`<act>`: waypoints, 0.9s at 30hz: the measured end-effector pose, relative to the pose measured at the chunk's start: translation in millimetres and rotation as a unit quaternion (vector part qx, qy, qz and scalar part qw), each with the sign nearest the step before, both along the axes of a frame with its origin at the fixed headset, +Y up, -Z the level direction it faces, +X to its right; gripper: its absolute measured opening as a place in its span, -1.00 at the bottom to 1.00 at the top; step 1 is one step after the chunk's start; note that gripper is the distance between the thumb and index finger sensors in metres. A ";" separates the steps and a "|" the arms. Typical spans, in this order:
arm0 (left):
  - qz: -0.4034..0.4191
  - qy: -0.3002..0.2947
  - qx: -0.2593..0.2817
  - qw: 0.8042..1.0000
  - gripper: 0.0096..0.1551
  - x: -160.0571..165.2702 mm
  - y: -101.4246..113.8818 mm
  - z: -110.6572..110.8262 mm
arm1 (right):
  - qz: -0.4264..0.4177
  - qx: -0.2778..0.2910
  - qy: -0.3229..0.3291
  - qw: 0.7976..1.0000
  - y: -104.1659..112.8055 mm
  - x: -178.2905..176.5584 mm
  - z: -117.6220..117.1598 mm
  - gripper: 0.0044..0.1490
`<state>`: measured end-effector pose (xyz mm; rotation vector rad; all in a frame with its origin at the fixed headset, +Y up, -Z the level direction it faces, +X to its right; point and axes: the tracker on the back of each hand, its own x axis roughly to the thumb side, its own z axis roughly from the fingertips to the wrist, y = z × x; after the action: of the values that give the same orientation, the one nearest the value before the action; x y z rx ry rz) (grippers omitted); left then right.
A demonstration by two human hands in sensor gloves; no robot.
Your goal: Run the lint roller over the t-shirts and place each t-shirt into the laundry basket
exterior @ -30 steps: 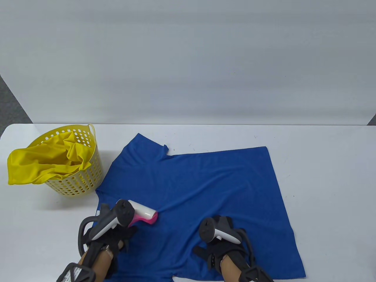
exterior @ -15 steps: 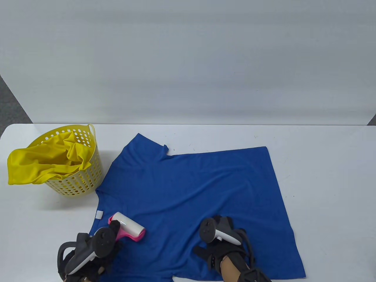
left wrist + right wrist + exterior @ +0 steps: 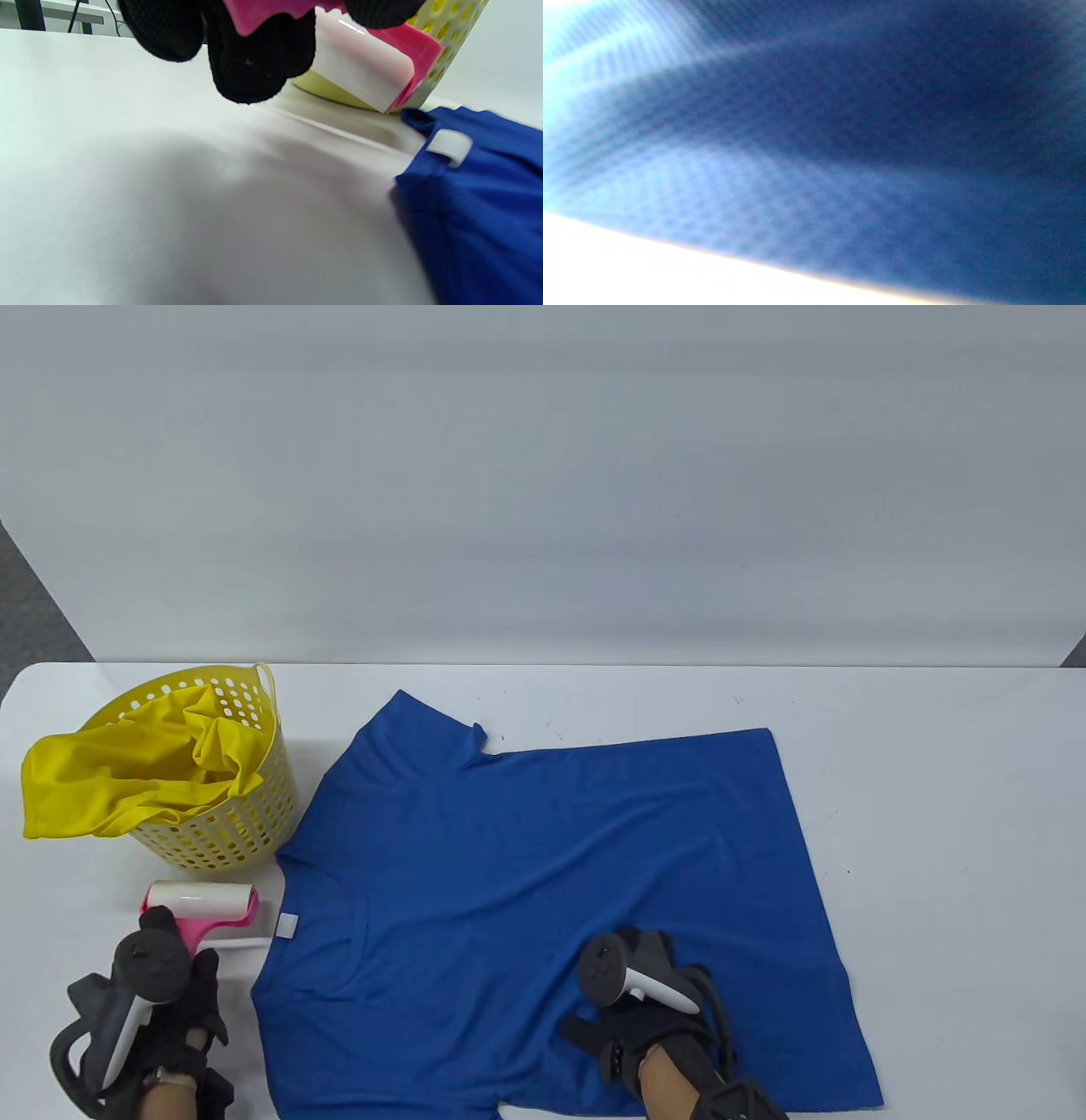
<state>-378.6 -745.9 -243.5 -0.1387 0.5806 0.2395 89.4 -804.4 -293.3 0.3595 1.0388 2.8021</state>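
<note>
- The lint roller is held by its pink handle in the left hand; fingers are seen curled around the handle in the left wrist view, so the grip is clamped on the roller.
- The roller head is placed on or just over bare table, between the laundry basket and the collar edge of the blue t-shirt; contact with the table cannot be told.
- The roller is off the shirt, likely being parked beside the basket so the left hand is freed for lifting cloth.
- The right hand is laid on the blue t-shirt near its front edge; fingers are hidden under the tracker, so flat or pinching cannot be told. The right wrist view is filled with blurred blue fabric, so the hand is very close to the cloth.
- The shirt is probably pinned by that hand to stop it sliding.
- The blue t-shirt is spread flat mid-table, collar toward the basket, a white tag shown at the neckline.
- A yellow t-shirt is already in the basket, part draped over the rim.
- Judgement: rolling of the blue shirt looks finished; release of the roller and gathering of the shirt are left.
</note>
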 end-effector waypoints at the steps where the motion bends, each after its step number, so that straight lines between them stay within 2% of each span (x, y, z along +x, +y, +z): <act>1: -0.008 0.003 -0.011 1.000 -0.06 0.1 -2.7 -1.8 | -0.001 0.000 0.000 1.000 0.0 0.1 0.0 0.05; 5: -0.031 0.014 -0.064 0.997 -0.08 -0.9 -13.7 -7.9 | -0.003 0.001 -0.001 1.000 -0.1 0.4 0.3 0.05; 10: -0.044 0.016 -0.096 0.994 -0.11 0.5 -18.0 -9.9 | -0.007 0.002 -0.004 1.000 -0.2 1.0 0.2 0.05; 13: -0.046 0.013 -0.084 0.995 -0.12 5.1 -10.0 -7.8 | -0.016 0.007 -0.009 1.000 2.5 3.3 -0.7 0.04; 16: -0.032 -0.012 -0.048 0.998 0.02 17.9 5.1 -1.2 | -0.045 0.021 -0.021 0.999 10.3 9.3 -2.3 0.00; 19: -0.031 -0.087 -0.013 0.996 0.15 42.9 15.5 5.1 | -0.076 0.034 -0.044 0.996 24.6 20.9 -4.0 -0.03; 20: -0.029 -0.141 0.007 0.990 0.17 57.8 19.2 6.8 | -0.087 0.053 -0.061 0.993 33.8 28.1 -4.2 -0.04; 21: -0.024 -0.203 0.023 0.979 0.17 74.8 21.2 7.5 | -0.096 0.072 -0.076 0.990 42.8 35.2 -4.3 -0.05; 23: -0.023 -0.298 0.017 0.954 0.13 107.5 22.1 6.4 | -0.118 0.105 -0.104 0.982 58.0 49.2 -4.3 -0.05; 25: -0.060 -0.358 0.012 0.932 0.09 138.9 23.2 3.6 | -0.138 0.135 -0.137 0.972 68.4 62.8 -3.7 -0.05; 27: -0.104 -0.405 0.000 0.908 0.14 168.8 25.7 -3.1 | -0.152 0.147 -0.165 0.963 72.3 74.7 -3.2 -0.05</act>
<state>-209.7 -720.2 -246.5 -0.1606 -0.2375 -0.0392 164.1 -732.0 -296.5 0.0656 0.4542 2.6089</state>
